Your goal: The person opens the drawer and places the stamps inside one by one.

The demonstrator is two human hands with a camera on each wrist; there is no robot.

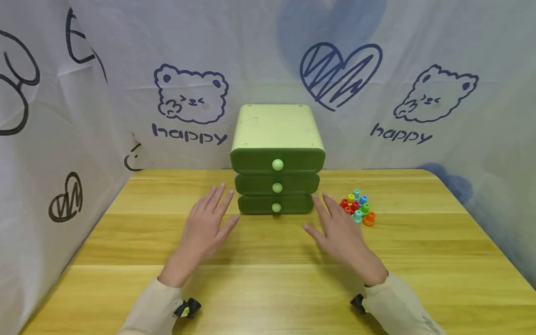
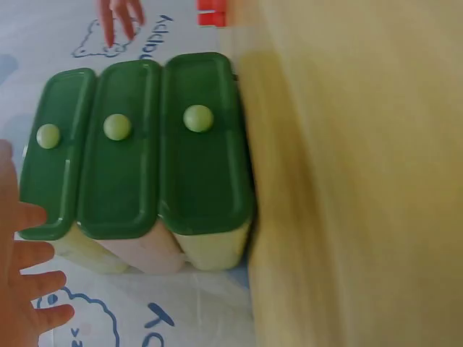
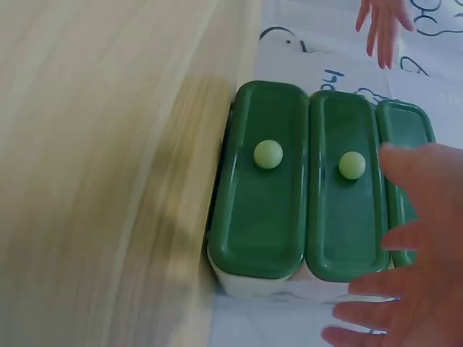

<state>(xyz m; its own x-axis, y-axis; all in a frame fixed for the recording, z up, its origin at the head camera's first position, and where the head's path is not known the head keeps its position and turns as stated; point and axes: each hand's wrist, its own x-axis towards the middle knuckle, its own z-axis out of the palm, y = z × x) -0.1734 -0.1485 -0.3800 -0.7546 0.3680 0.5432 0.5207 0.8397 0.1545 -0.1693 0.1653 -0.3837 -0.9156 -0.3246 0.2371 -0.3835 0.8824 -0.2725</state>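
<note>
A small drawer cabinet (image 1: 276,125) with a cream top and three green drawer fronts stands at the back middle of the table. Each drawer front carries a round light-green knob (image 1: 277,187), and all three drawers are closed. To the cabinet's left my left hand (image 1: 205,228) is held with fingers spread, holding nothing. My right hand (image 1: 341,228) is spread likewise at the right, its fingertips near the lowest drawer's right end. Beside that hand sits a cluster of small colourful pegs (image 1: 355,204) in red, yellow, green, blue and orange, partly covered by the hand.
The wood-grain table (image 1: 276,288) reaches a white cloth backdrop (image 1: 268,56) right behind the cabinet. More of the same cloth, with drawings on it, hangs along the left and right sides. A dark strap piece (image 1: 188,308) shows at the left sleeve.
</note>
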